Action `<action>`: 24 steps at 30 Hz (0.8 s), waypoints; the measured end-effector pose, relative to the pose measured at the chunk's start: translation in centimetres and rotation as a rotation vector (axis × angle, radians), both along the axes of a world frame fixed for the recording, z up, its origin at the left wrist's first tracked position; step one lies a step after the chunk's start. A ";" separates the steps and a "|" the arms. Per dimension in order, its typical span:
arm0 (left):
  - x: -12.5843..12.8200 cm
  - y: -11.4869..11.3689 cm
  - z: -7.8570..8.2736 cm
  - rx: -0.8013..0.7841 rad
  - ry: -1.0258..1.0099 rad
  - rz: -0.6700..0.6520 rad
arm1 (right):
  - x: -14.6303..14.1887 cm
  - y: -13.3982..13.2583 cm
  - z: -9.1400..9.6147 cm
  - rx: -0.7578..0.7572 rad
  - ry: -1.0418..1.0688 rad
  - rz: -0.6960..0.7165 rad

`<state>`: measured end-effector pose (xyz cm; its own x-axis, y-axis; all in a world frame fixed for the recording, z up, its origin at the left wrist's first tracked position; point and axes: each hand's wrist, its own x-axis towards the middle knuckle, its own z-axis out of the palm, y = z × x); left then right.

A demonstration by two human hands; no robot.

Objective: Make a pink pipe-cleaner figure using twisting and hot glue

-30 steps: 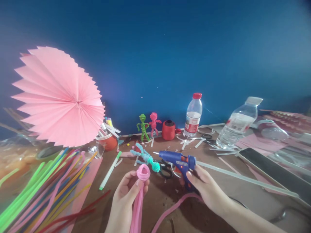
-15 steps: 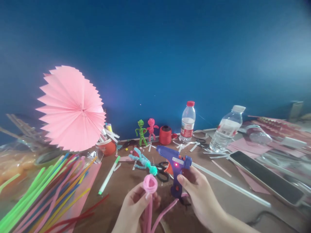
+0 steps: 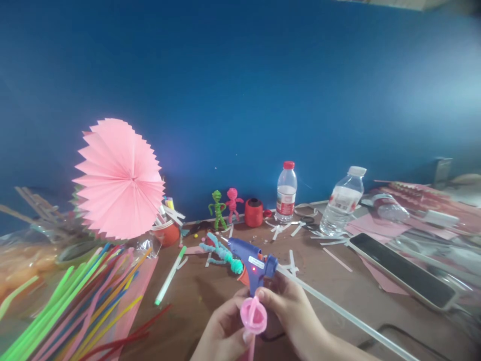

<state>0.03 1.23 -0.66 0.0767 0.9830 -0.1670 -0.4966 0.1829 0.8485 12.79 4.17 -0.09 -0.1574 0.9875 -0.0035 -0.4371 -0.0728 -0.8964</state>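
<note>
My left hand (image 3: 225, 328) pinches a coil of pink pipe cleaner (image 3: 248, 323), rolled into a hollow ring, its tail hanging below. Gripped in my right hand (image 3: 300, 316) is a blue hot glue gun (image 3: 246, 250) with a lit red light, its nozzle pointing away to the upper left. A long clear glue stick (image 3: 338, 303) runs out of its back. My right thumb reaches the top of the pink coil, so the hands nearly meet. Just behind the gun lies a turquoise pipe-cleaner figure (image 3: 225, 254), its near end close to the gun's body.
Green (image 3: 217, 209) and pink (image 3: 233, 204) pipe-cleaner figures stand by the wall, beside a red pot (image 3: 254, 213). Two water bottles, a phone (image 3: 402, 271) and paper strips lie right. Loose pipe cleaners (image 3: 86, 296), a marker (image 3: 170, 276) and a pink paper fan (image 3: 124, 183) are left.
My hands have come together: the pink coil moved right and down, and the glue gun shifted left and down toward it. My right thumb now reaches the coil. The view has shifted slightly.
</note>
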 end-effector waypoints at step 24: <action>-1.4 0.8 -1.6 0.152 0.047 -0.128 | 2.8 1.2 -1.1 0.043 -0.211 -0.396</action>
<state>-1.37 2.07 -2.22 0.1986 0.9798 -0.0240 -0.4365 0.1104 0.8929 15.57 5.37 -1.21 0.2327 0.9714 0.0474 -0.2308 0.1025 -0.9676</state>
